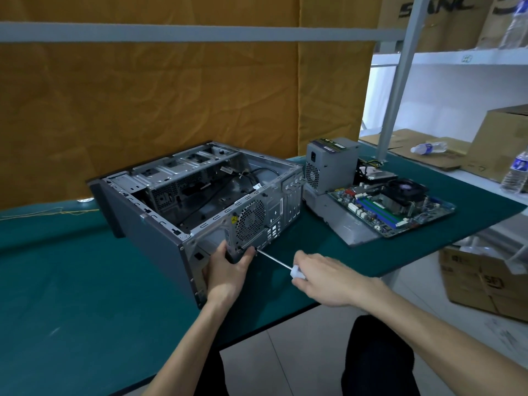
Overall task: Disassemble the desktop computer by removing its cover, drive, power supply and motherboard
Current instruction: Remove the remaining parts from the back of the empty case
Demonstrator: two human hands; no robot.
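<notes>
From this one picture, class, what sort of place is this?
Probably a repair workshop or storeroom: an opened computer case on a green mat, metal shelves and cardboard boxes.

1. One case point(160, 224)
2. One power supply point(328, 164)
3. One motherboard point(400, 208)
4. One screwdriver point(283, 264)
5. Two hands: left point(225, 270), right point(328, 278)
6. Three bottles visible: point(428, 147), point(517, 172), point(515, 24)

- computer case point(183, 201) on its side on the table point(71, 275), open face up, rear panel toward the person.
- power supply point(328, 164) stands just right of the case (behind the motherboard).
- motherboard point(391, 207) lies on the cover panel point(343, 221), right of the case.
- drive point(380, 175) behind the motherboard.
- shelves point(445, 58) beyond the table's right edge.
</notes>
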